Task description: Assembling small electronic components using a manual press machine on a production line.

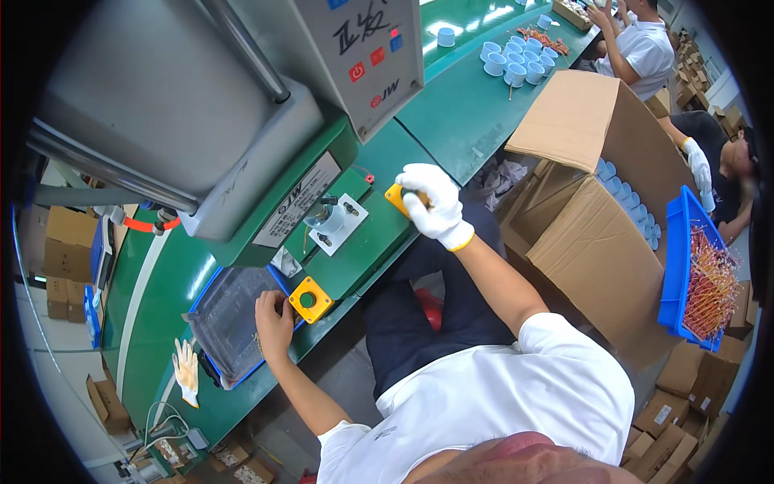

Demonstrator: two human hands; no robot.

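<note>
Many cups (621,192) in carton (601,254), wires (711,284) in bin (676,278), right fingers (418,176) apart over yellow box (393,196), left fingers (264,304), closure unclear

Green worktop (476,133) runs diagonally through the room; dark seam (427,153) across it, pale stripe (141,298) lengthwise. White glare patches (201,278) on the surface. Grey floor (347,379) below near edge. Brown cartons (667,431) heaped well off that edge; more cartons (68,242) beyond the left end.
</note>
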